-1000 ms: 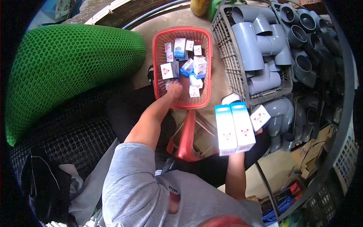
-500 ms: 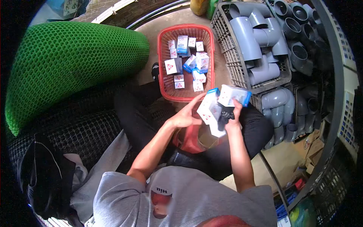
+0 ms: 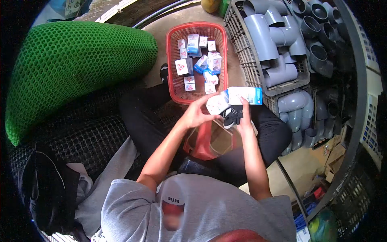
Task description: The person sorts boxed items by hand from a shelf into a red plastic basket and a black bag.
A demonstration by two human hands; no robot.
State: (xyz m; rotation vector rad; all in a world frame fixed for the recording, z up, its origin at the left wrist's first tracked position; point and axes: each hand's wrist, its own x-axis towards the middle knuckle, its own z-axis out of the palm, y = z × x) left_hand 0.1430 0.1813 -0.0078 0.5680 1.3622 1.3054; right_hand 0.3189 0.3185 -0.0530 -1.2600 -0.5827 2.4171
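My left hand (image 3: 196, 114) is closed around the side of a white box (image 3: 217, 105), thumb below and fingers above. My right hand (image 3: 244, 117) grips a white and blue box (image 3: 244, 96), its thumb lying on the printed face. Beneath these boxes, against the right palm, is a small black item (image 3: 232, 116) whose kind I cannot tell. The two boxes meet edge to edge over my lap. Just beyond my hands stands a red plastic basket (image 3: 170, 66) with several small white and blue boxes (image 3: 193, 43) inside.
A large green mesh roll (image 3: 88, 60) lies at left, above black mesh (image 3: 88, 141). On the right, black crates (image 3: 242, 52) hold grey pipe fittings (image 3: 262, 38). Between my legs is a red plastic object (image 3: 203, 141). A metal frame post (image 3: 356, 80) rises at far right.
Both boxes in my hands have turned, so the right one now lies level with its printed face up. The left box has tilted, and the black item shows more clearly.
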